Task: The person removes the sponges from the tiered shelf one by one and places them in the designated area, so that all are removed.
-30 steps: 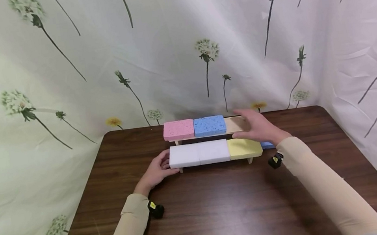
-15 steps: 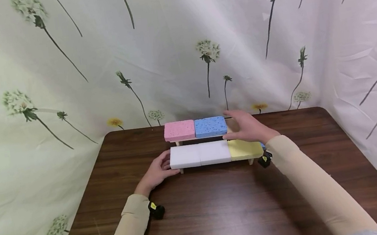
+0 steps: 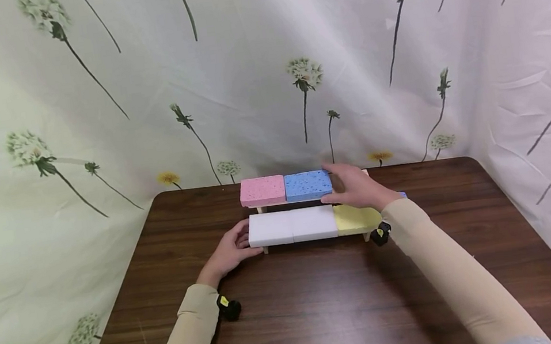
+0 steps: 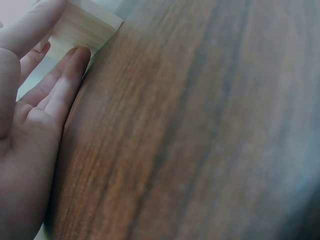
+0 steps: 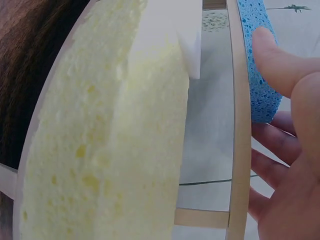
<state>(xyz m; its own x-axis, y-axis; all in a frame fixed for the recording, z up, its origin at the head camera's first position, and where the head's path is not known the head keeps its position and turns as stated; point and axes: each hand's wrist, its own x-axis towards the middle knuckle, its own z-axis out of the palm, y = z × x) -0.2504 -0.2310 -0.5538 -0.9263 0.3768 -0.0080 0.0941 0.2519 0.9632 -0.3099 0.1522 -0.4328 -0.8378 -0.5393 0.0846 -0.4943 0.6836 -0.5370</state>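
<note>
At the blue sponge's (image 3: pixel 307 184) end: right hand (image 3: pixel 358 187) now has a hold

Change: right hand moved left along the rear tier of the wooden rack (image 5: pixel 241 140), off bare wood and onto the right end of the blue sponge. Grip: thumb on the near side face, index finger round at the far corner, reads as a light pinch. Other fingers spread past the end; contact unclear for those. Blue sponge itself not visibly shifted; sits on the rear tier, directly left of this grip. Meaning, judged: reach is done, work centers on that sponge, hand well placed to control its position.

Further left of the grip: pink sponge (image 3: pixel 262 190), side against the blue one. Just right of the grip: bit of bare rear tier. Nearer the person than the grip, front tier: yellow sponge (image 3: pixel 355 222), then right white block (image 3: pixel 313 223) and left white block (image 3: pixel 269 229), edge to edge going left. Another blue thing (image 3: pixel 403 194) pokes out past the right sleeve (image 3: pixel 450 265); mostly hidden, can't identify.

Left hand (image 3: pixel 230 250): same spot, curled round the rack's left front end, thumb in front, fingers behind. Probably steadying. Touching the left white block? Can't tell.
</note>
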